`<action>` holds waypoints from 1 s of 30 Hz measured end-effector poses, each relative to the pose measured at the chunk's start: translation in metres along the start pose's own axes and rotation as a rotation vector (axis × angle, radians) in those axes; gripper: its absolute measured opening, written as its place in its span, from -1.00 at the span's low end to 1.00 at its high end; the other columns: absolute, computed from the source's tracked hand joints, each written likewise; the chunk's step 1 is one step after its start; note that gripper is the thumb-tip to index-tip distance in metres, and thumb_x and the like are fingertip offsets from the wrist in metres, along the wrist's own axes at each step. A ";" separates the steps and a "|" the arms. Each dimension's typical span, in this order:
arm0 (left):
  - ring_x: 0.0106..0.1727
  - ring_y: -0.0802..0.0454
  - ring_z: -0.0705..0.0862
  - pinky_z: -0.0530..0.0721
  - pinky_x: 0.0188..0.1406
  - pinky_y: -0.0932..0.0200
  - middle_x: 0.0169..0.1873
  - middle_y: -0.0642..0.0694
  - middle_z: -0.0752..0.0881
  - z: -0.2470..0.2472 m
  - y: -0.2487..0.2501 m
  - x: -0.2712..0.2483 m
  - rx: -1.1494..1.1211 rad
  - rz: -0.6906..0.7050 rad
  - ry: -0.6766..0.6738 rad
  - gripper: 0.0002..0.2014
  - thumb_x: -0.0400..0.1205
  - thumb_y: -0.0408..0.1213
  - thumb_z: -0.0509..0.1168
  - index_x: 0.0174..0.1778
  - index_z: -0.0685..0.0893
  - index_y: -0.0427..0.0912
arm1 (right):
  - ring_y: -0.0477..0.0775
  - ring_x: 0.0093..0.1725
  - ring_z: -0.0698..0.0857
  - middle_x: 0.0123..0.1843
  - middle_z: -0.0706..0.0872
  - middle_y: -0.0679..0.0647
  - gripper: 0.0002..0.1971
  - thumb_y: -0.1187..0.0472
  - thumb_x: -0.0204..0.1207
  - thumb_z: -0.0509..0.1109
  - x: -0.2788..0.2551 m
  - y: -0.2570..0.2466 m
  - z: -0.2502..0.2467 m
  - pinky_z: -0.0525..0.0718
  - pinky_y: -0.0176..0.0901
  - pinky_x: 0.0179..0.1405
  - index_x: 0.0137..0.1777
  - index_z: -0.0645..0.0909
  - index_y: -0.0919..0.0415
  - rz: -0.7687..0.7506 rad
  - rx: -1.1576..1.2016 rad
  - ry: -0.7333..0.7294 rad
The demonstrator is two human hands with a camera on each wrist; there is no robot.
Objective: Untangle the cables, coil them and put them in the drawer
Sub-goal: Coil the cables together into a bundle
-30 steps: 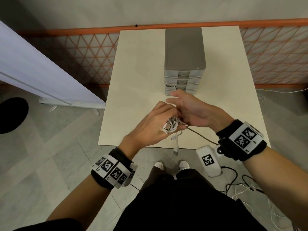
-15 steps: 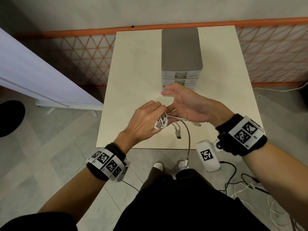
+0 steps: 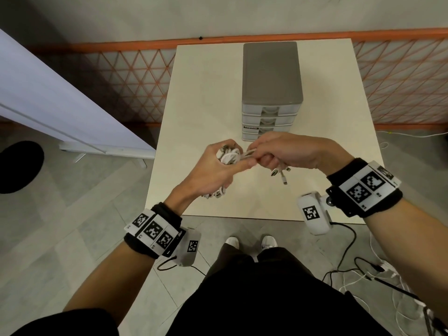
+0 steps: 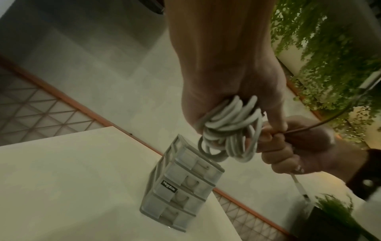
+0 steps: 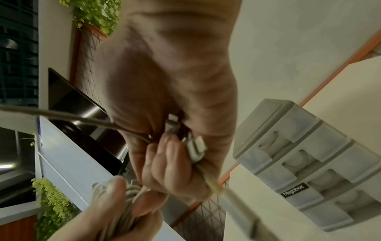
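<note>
My left hand (image 3: 218, 169) grips a bundle of white cable coils (image 3: 229, 155) above the near part of the table; the loops (image 4: 228, 128) bulge out past the fist in the left wrist view. My right hand (image 3: 278, 154), just to the right and touching it, is closed round loose cable ends. White plugs (image 5: 195, 149) and a thin dark cable (image 5: 62, 115) run through its fingers (image 5: 164, 164). Two plug ends (image 3: 282, 174) dangle below it. The grey four-drawer unit (image 3: 271, 93) stands behind the hands with all drawers closed.
The cream table (image 3: 206, 112) has an orange mesh fence (image 3: 135, 76) behind it. A white board (image 3: 48, 103) leans at the left. Loose cables (image 3: 378, 275) lie on the floor at the right, near my feet (image 3: 252, 242).
The left hand has turned so the coil end faces up. The right hand has gone from open to closed round the cable ends, and the hanging length is shorter.
</note>
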State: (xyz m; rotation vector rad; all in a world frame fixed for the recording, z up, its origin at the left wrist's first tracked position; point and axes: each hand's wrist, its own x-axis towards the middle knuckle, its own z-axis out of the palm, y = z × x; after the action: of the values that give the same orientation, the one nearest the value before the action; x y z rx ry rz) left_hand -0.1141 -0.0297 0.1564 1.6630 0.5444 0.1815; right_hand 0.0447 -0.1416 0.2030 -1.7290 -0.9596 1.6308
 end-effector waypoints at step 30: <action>-0.63 0.14 0.24 0.33 -0.62 0.24 -0.59 0.02 0.25 0.026 0.011 0.005 -0.732 -0.233 0.276 -0.59 0.73 -0.29 0.33 -0.50 0.67 -0.03 | -0.06 -0.26 0.67 -0.25 0.68 0.03 -0.76 0.06 0.77 0.19 0.018 0.030 0.031 0.61 -0.15 -0.21 0.17 0.59 0.20 -0.350 -0.014 0.496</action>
State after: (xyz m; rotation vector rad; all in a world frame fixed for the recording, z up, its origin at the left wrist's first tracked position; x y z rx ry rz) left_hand -0.0958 -0.0514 0.1614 0.8596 0.7638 0.3902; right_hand 0.0176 -0.1461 0.1657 -1.7368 -0.9561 0.9168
